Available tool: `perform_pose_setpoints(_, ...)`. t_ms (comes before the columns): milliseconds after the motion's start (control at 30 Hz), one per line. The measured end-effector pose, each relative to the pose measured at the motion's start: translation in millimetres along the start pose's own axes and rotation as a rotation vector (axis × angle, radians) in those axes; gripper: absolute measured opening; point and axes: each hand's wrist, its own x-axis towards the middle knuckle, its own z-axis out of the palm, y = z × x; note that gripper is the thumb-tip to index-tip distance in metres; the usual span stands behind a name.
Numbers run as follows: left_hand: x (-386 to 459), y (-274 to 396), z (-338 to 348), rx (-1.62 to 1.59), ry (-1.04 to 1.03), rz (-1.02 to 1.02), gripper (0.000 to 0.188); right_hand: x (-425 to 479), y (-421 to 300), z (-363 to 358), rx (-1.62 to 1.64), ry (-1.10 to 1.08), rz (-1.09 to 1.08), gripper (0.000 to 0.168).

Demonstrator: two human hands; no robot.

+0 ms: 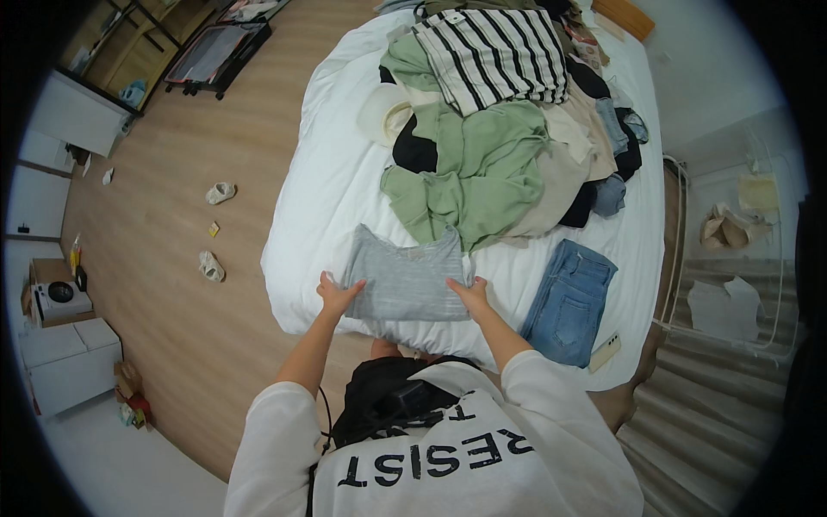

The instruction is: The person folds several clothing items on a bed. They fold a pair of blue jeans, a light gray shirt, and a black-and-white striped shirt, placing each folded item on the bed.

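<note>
A folded grey knit top [407,281] lies at the near edge of the bed, its neckline facing away from me. My left hand [337,294] grips its left side, thumb on top of the fabric and the other fingers at or under the edge. On the opposite side my right hand [470,296] holds the top in the same way. Folded blue jeans [568,304] lie to the right, apart from the top. Beyond the top, a green garment [471,187] spreads over a heap of clothes, with a black-and-white striped garment [494,58] on it.
The white bedding [323,174] covers the bed. A phone [605,352] lies beside the jeans near the bed's right edge. A pale cap [386,116] sits left of the heap. Shoes [212,266] and an open suitcase [219,55] are on the floor to the left; a white rack [675,258] stands at right.
</note>
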Motion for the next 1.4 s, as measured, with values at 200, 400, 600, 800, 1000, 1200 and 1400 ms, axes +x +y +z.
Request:
perform_pose_setpoints(200,4,18,1,-0.277,-0.480,-0.088,0.086,12,3,7,0.190,-0.294,0.167,0.067)
perform_pose_setpoints(400,1,38,-16,-0.399,-1.060,-0.218,0.054,-35,14,-21,0.464,-0.497,0.214,0.055)
perform_pose_setpoints(600,20,99,13,0.024,-1.376,-0.008,0.058,-100,68,-67,0.815,-0.454,0.225,0.052)
perform_pose_setpoints(800,-9,200,81,0.197,-1.671,0.192,0.057,-134,100,-83,1.101,-0.242,0.327,0.060)
perform_pose_setpoints(1000,-28,235,92,0.339,-1.682,0.156,0.059,-134,113,-81,1.263,-0.164,0.130,0.051)
perform_pose_setpoints(1200,-43,262,98,0.402,-1.725,0.227,0.056,-144,103,-90,1.305,-0.076,0.158,0.048)
perform_pose_setpoints(1400,-90,309,147,0.481,-1.793,0.348,0.059,-152,125,-134,1.328,0.164,0.106,0.045)
